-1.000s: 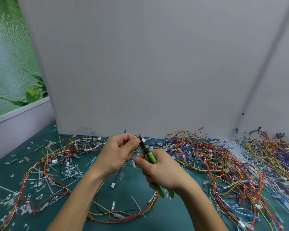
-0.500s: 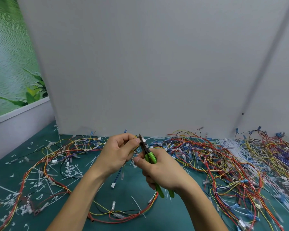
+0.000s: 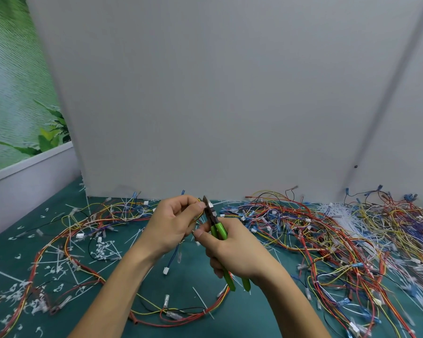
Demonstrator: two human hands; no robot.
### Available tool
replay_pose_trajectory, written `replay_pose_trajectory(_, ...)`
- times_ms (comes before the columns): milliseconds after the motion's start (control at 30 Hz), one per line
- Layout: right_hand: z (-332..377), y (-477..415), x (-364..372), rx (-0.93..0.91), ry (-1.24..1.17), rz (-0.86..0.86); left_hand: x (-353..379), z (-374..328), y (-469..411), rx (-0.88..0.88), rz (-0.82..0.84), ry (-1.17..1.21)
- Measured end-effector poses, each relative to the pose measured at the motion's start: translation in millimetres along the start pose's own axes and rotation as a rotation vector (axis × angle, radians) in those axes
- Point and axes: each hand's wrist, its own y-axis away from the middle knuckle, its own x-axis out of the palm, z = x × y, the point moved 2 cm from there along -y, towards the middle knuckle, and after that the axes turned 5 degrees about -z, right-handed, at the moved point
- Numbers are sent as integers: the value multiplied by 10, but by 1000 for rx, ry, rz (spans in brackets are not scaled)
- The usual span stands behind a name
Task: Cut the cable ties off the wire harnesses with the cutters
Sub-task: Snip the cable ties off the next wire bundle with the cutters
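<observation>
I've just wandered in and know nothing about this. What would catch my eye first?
In the middle, the right hand grips green-handled cutters, their tip raised against thin wires that the left hand pinches. To the right, a big tangle of coloured wires sprawls over the green table. Snipped white ties litter its left side.

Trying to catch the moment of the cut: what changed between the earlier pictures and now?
Nothing visibly changed. The right hand still grips the cutters, tip at the wire harness that the left hand pinches; the pile of harnesses lies as before.
</observation>
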Motion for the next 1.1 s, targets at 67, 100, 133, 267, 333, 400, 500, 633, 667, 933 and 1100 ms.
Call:
replay_pose_trajectory(67,1,1,-16,-2,8,-2,8,-2,-1,3,8,10)
replay_pose_trajectory(100,6,3,-20,-4,6,-1,12,1,-3,2,8,11)
replay_pose_trajectory(133,12,6,-20,-4,0,1,13,6,-5,1,7,8)
replay_pose_trajectory(267,30,14,-8,15,3,30,5,31,-17,-3,8,0)
replay_pose_trajectory(333,34,11,-23,22,9,37,1,39,-23,2,8,-15)
replay_pose_trajectory(400,38,12,-31,22,8,36,6,42,-25,4,7,-21)
replay_pose_trajectory(500,35,22,-24,9,37,2,9,41,-26,-1,12,2)
replay_pose_trajectory(633,34,25,-40,-2,59,-13,11,11,-15,-2,30,30)
replay_pose_trajectory(667,37,28,-45,-2,59,-12,13,7,-11,-3,29,31)
replay_pose_trajectory(933,69,47,-56,17,49,66,16,-5,1,-7,10,6)
replay_pose_trajectory(1100,75,51,-68,-18,94,7,19,-20,10,-11,21,16)
